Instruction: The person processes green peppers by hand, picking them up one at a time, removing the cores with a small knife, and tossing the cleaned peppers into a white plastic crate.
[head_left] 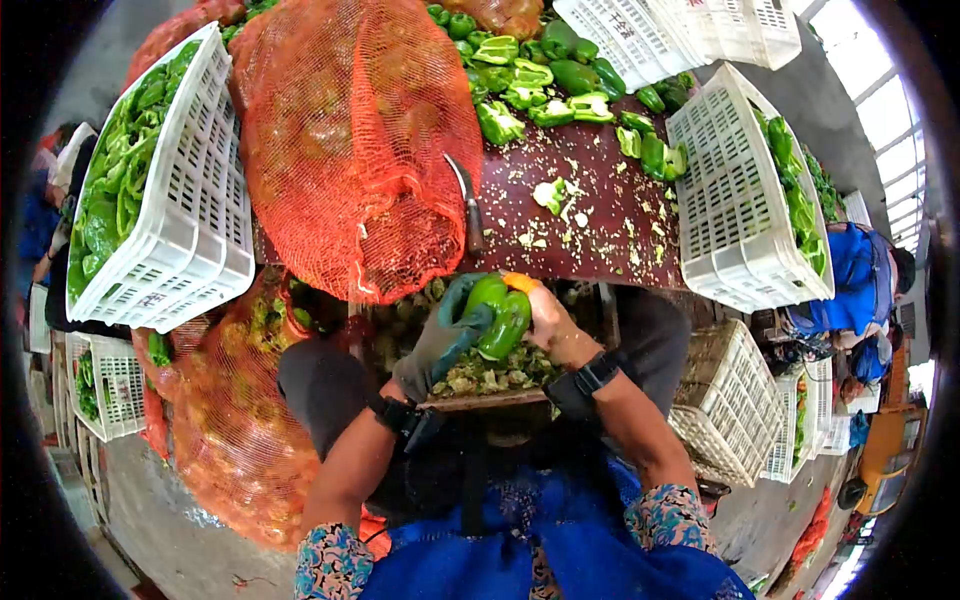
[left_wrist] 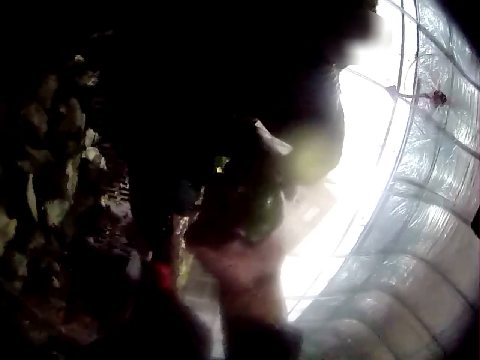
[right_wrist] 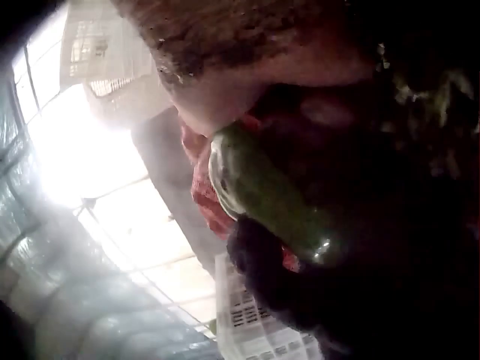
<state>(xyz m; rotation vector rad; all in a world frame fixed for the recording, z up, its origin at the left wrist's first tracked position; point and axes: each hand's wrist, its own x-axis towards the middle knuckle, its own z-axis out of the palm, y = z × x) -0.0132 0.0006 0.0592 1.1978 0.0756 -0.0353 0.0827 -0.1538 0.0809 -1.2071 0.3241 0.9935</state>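
In the head view a green bell pepper (head_left: pixel 506 325) is between both hands, above a bin of pepper scraps (head_left: pixel 470 378). My left hand (head_left: pixel 443 335), in a grey-teal glove, grips it from the left with the fingers wrapped over its side. The right hand (head_left: pixel 555 325), with orange covering on a finger, holds its right side. In the right wrist view the pepper (right_wrist: pixel 262 187) spans from the bare hand (right_wrist: pixel 217 101) to the dark gloved fingers (right_wrist: pixel 259 259). The left wrist view is very dark; a patch of green pepper (left_wrist: pixel 262 214) shows by the bare hand (left_wrist: pixel 247 259).
A curved knife (head_left: pixel 469 205) lies beside a large red mesh sack (head_left: pixel 350 140) at the table's edge. Cut peppers (head_left: pixel 530 90) and seeds lie on the dark red table (head_left: pixel 610 235). White crates of peppers stand left (head_left: pixel 190 190) and right (head_left: pixel 740 200). Another mesh sack (head_left: pixel 235 430) sits lower left.
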